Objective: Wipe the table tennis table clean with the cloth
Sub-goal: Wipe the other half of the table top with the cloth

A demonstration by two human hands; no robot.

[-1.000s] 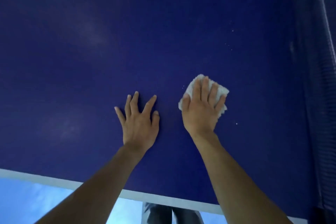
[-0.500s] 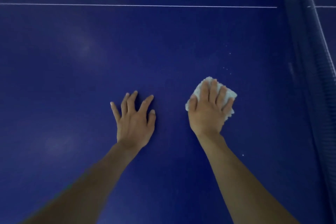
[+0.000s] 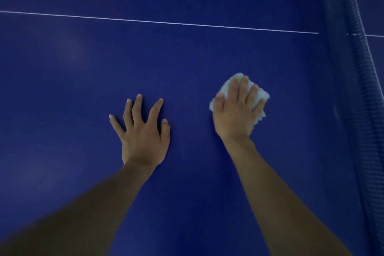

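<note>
Forearms: the left forearm (image 3: 83,214) and the right forearm (image 3: 280,193), both bare, reached over the table (image 3: 62,93) from the near side of the white line (image 3: 158,22). The left one was blurred.
Left hand: the left hand (image 3: 143,137) lay palm down on the blue surface, well short of the white line and below its middle part. Its fingers were spread apart and nearly straight, the fingertips touched the table, and it held nothing.
Right hand: the right hand (image 3: 236,116) lay palm down on the cloth, a little nearer to the white line than the left hand, below the right part of the line. Its fingers were close together and almost straight, and they pressed the cloth down. Whether the thumb pinched the edge, I could not tell.
Cloth: the white cloth (image 3: 262,94) was bunched small and lay flat on the table under the right hand, well short of the white line. It showed beyond the fingertips and at both sides of the fingers.
Table: dark blue, with faint paler patches on the near side of the white line, toward its left end.
White line: thin, it ran across the table from left to right, up to the net.
Net: the dark blue net (image 3: 357,89) stood at the right end of the white line and ran from near to far. A short piece of the line showed again behind it.
</note>
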